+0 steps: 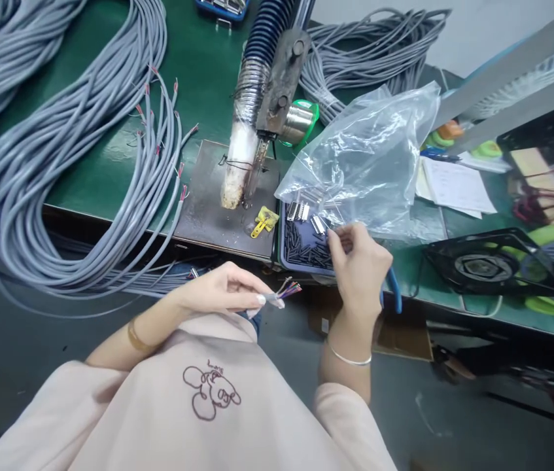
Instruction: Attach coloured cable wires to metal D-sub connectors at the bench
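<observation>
Just below centre, left hand [225,289] pinches grey cable [271,298], coloured wires [290,288] protruding. Right of centre, right hand [362,265] at tray [301,266], fingertips bunched; cannot tell what's gripped. Plastic bag [369,157] covers tray's rear. Upper left, coils [4,62] cut off.

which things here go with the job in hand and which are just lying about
Probably in use:
stripped cable, held in the left hand
tray of small black pieces and connectors, right hand at it

Probably just lying about:
black fan
white papers
</observation>
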Motion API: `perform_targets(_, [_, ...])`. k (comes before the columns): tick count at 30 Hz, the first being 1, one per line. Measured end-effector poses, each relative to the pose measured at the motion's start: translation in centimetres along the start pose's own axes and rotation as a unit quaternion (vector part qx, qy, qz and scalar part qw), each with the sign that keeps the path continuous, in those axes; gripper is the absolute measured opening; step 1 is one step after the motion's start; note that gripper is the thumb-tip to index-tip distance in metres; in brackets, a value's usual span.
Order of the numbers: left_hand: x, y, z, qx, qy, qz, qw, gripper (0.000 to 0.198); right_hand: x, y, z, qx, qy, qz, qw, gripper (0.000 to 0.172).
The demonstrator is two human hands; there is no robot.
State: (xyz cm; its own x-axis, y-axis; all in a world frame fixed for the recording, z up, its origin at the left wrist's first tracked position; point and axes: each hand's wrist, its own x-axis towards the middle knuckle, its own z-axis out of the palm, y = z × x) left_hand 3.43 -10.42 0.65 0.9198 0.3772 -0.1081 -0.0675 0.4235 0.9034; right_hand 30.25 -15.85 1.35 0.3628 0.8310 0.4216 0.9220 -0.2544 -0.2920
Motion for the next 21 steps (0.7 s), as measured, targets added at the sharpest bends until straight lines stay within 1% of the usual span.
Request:
perform_targets(1, [0.4,-0.6,0.1,-0.033,0.011,-0.013,0.999,0.038,0.5,0.3,0.6,-0.013,-0.011,0.006,1.0,0.016])
perform_targets(2, [0.7,-1.2,0.1,-0.064,0.056,-0.004,0.996,0.043,1.0,0.5,1.2,-0.021,-0.024,0.009,0.999,0.015])
perform_targets(4, [1.1,-1.8,-0.3,-0.107,0.159,0.034,0.981,0.049,1.8,0.6,2.2,-0.028,-0.054,0.007,0.998,0.015])
perform_targets(6, [0.9,-1.9,-0.8,-0.122,0.24,0.061,0.961,0.048,2.1,0.5,2.8,-0.023,-0.07,0.001,0.997,0.016])
perform_targets(8, [0.6,-1.8,-1.3,-0.126,0.296,0.071,0.944,0.042,2.0,0.2,2.9,-0.006,-0.065,-0.004,0.998,0.017])
perform_targets(9, [0.4,-1.7,-1.5,-0.129,0.314,0.072,0.938,0.038,1.8,0.0,2.7,0.009,-0.055,-0.005,0.998,0.017])
perform_targets(12, [0.1,-1.4,-1.8,-0.149,0.325,0.068,0.931,0.031,0.6,-0.9,1.6,0.094,-0.005,-0.006,0.996,0.015])
perform_targets(14, [0.3,-1.4,-1.9,-0.167,0.32,0.07,0.93,0.031,-0.3,-1.8,0.6,0.17,0.032,0.007,0.985,0.018])
perform_targets(18, [0.7,-1.7,-2.0,-0.184,0.305,0.081,0.931,0.039,-2.1,-4.3,-1.0,0.293,0.065,0.071,0.951,0.02])
perform_targets(21, [0.9,-1.9,-1.9,-0.179,0.297,0.08,0.935,0.041,-2.7,-6.3,-0.7,0.369,0.129,0.091,0.916,0.026])
